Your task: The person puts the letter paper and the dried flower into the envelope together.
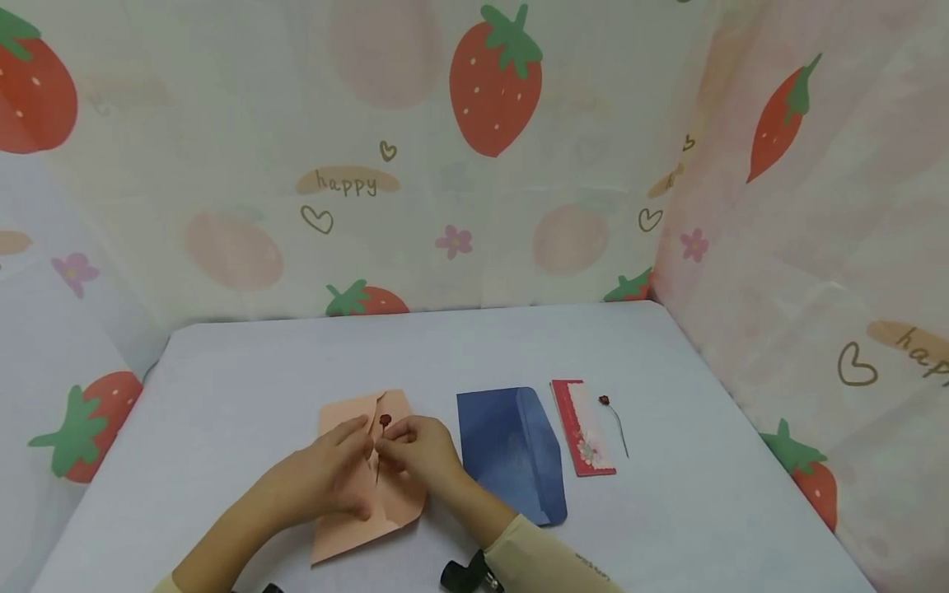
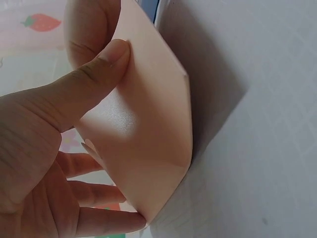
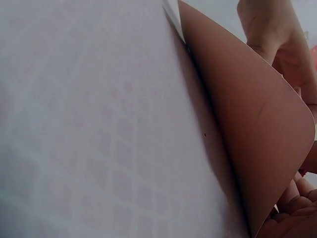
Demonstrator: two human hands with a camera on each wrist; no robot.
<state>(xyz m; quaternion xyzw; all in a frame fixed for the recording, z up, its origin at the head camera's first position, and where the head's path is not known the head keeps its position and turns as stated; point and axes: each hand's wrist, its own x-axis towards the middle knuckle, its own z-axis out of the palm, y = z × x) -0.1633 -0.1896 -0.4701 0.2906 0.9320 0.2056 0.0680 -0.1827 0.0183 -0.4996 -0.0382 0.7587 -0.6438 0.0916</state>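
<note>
Risk, in my judgement, centres on the flower (image 1: 385,420), which lies over the middle of the peach envelope (image 1: 385,498), its head toward the far edge. The right grip (image 1: 427,453) pinches its stem between thumb and forefinger; a hard squeeze or a twist could bend so thin a stem. Fingertips crowd the spot, so whether the flower touches the paper cannot be settled from this view. The left grip (image 1: 322,478) holds the peach envelope, thumb pressed on its face and the other fingers spread toward its edge. The left wrist view shows the paper bowed clear of the tabletop (image 1: 222,412); uneven pressure from that thumb could crease it, and a slip could let it spring and jolt the flower. The right sleeve (image 1: 552,564) lies just beside the near end of the blue envelope (image 1: 500,453) and could drag it if the arm swung outward.

Count: envelopes, two, one peach and one blue; flowers, two, one pinched and one spare flower (image 1: 604,401) lying right of the card; card (image 1: 586,428), one, red-edged, right of the blue envelope; grips, two, both occupied.
</note>
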